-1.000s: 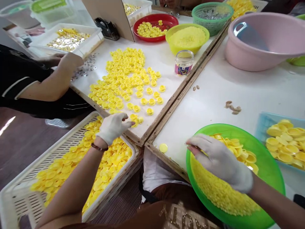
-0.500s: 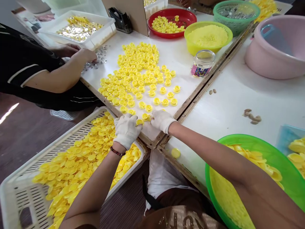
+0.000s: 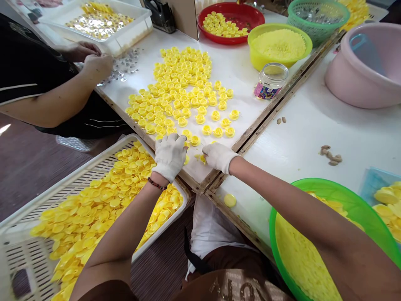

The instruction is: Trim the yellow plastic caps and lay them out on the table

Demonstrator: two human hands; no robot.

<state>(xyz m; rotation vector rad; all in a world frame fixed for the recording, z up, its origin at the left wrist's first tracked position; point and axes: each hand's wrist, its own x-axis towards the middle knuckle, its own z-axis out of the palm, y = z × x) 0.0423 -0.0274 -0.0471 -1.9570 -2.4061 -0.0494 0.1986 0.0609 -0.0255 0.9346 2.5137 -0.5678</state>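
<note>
My left hand [image 3: 171, 155], in a white glove with bare fingertips, is over the table's near corner, fingers curled down; a yellow piece [image 3: 187, 159] shows beside its thumb. To its right, my right hand [image 3: 216, 156], also gloved, has its fingers pressed together at a small yellow part [image 3: 203, 158] low over the tabletop. The two hands are apart. Beyond them many small yellow cup-shaped pieces [image 3: 181, 83] cover the white table [image 3: 244, 113]. Below my left arm lies a white crate [image 3: 19, 240] full of yellow discs [image 3: 106, 200].
At the left another person's hands [image 3: 97, 65] are at small silvery pieces [image 3: 125, 62]. A clear jar [image 3: 271, 83], a red tray [image 3: 257, 19] and a yellow bowl [image 3: 255, 56] stand farther back. A green basin [image 3: 332, 186] sits under my right forearm; a pink tub [image 3: 354, 79] is behind.
My left hand has moved slightly up and away from the crate. My right hand has shifted slightly right, widening the gap between them. The other person's hands have moved left.
</note>
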